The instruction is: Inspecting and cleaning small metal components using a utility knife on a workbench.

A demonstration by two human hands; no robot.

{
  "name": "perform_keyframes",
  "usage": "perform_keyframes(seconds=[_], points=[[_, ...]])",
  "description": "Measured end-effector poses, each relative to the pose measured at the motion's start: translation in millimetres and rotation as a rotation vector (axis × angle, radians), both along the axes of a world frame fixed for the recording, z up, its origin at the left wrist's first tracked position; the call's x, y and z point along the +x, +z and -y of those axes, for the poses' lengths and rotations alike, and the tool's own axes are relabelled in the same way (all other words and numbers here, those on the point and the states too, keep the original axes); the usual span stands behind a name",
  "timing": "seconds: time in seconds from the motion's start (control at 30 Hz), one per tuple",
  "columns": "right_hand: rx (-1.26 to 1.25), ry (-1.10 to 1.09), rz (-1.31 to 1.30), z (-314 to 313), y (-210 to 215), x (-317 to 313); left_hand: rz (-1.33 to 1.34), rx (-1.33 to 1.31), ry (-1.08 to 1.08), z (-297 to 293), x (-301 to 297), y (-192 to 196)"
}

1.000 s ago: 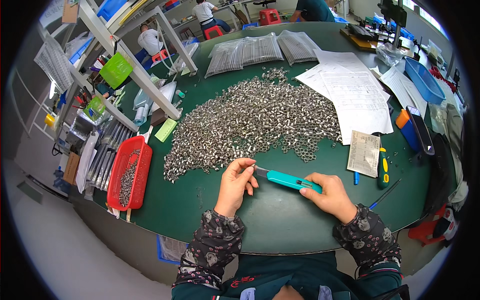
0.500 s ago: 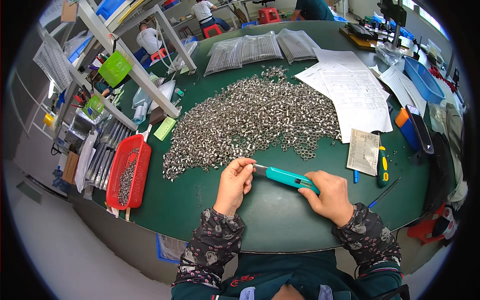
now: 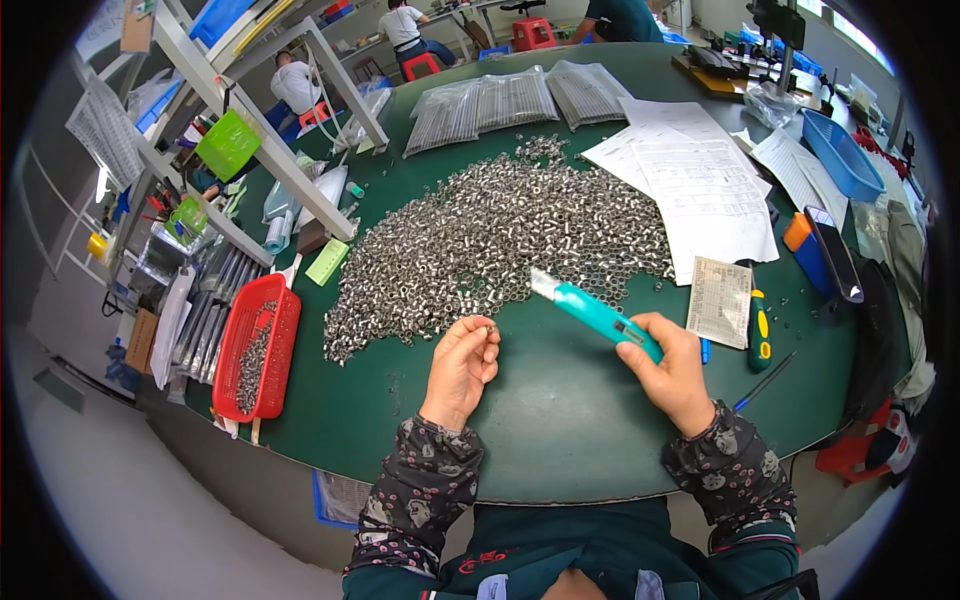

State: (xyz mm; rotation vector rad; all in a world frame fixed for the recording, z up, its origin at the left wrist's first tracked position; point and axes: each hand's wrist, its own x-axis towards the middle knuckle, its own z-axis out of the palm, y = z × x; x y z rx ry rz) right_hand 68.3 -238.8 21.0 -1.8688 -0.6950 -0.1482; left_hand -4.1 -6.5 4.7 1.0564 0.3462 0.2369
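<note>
My right hand (image 3: pixel 672 372) grips a teal utility knife (image 3: pixel 590 312) with its blade pointing up and to the left. My left hand (image 3: pixel 462 367) pinches one small metal ring (image 3: pixel 489 327) between thumb and fingertips, just below a large heap of small metal rings (image 3: pixel 500 240) spread over the green table (image 3: pixel 560 420). The blade tip stands a short way to the right of the left hand and apart from it.
A red basket (image 3: pixel 258 345) with metal parts sits at the left table edge. Paper sheets (image 3: pixel 700 185), a blue tray (image 3: pixel 843 155), an orange box (image 3: pixel 800 245), a yellow-and-green tool (image 3: pixel 760 335) and bagged parts (image 3: pixel 500 100) lie around. Shelving stands at the left; people sit beyond.
The knife was held low with its tip at my left hand's fingers; now my right hand has lifted it up and to the right, away from the left hand.
</note>
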Motion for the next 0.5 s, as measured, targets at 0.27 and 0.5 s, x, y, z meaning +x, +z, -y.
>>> perform_keyframes(seconds=[0.27, 0.5], points=[[0.118, -0.010, -0.076, 2.9, 4.0, 0.1, -0.204, 0.428, -0.191, 26.0, 37.9, 12.5], [0.149, -0.006, -0.070, 3.3, 5.8, -0.6, -0.060, 1.596, 0.051, 40.4, 70.9, -0.8]])
